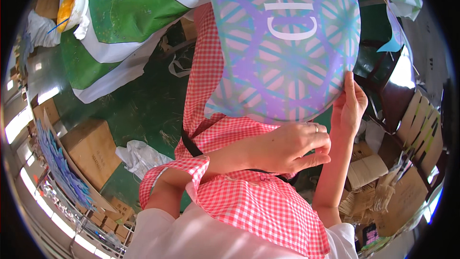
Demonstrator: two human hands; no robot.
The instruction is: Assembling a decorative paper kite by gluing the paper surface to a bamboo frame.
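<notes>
A large printed panel in purple, teal and pale pink, with white lettering and a rounded near end, spreads across the upper middle over my lap. My right hand pinches its curved right edge between thumb and fingers. Just below the rounded end, my left hand reaches across my body with its fingers curled in. Whatever may be inside those fingers is hidden. A red-and-white checked apron covers my front and shows beside the panel too.
Green-and-white sheets lie at the upper left beside a white and orange container. A cardboard box and crumpled white plastic are on the green floor at left. Bundled brown cardboard pieces sit at right.
</notes>
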